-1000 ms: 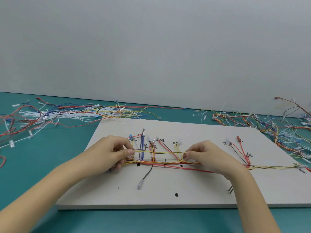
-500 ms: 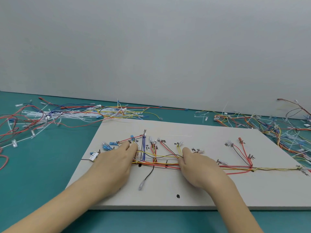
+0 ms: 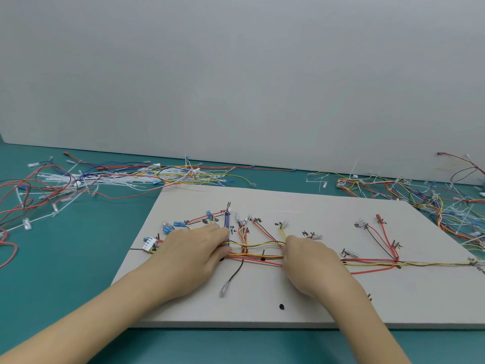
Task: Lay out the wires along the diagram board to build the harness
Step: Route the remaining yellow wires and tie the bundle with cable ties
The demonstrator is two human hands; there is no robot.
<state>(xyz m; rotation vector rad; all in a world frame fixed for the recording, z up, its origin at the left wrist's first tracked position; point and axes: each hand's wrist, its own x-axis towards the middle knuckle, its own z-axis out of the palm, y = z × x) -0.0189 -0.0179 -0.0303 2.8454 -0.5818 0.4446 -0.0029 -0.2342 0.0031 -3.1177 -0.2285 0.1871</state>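
A white diagram board (image 3: 301, 206) lies on the teal table, with handwritten labels and black dots on it. A wire bundle (image 3: 257, 256) of red, yellow and brown wires runs left to right along its middle, with branches fanning up to labelled ends. My left hand (image 3: 194, 254) lies low on the board and pinches the bundle's left part beside the blue wires (image 3: 227, 227). About a hand's width to the right, my right hand (image 3: 311, 262) pinches the same bundle. A black wire (image 3: 235, 274) with a clear terminal hangs down from the bundle between my hands.
Loose wires and white cable ties (image 3: 78, 182) are heaped on the table at the back left. Another tangle of wires (image 3: 420, 195) lies at the back right. A white connector (image 3: 149, 244) and blue terminals (image 3: 178, 224) sit at the board's left end. A grey wall stands behind.
Both hands have dropped from holding the bundle raised to lying low on the board. They have also shifted, uncovering the connector and blue terminals at the left.
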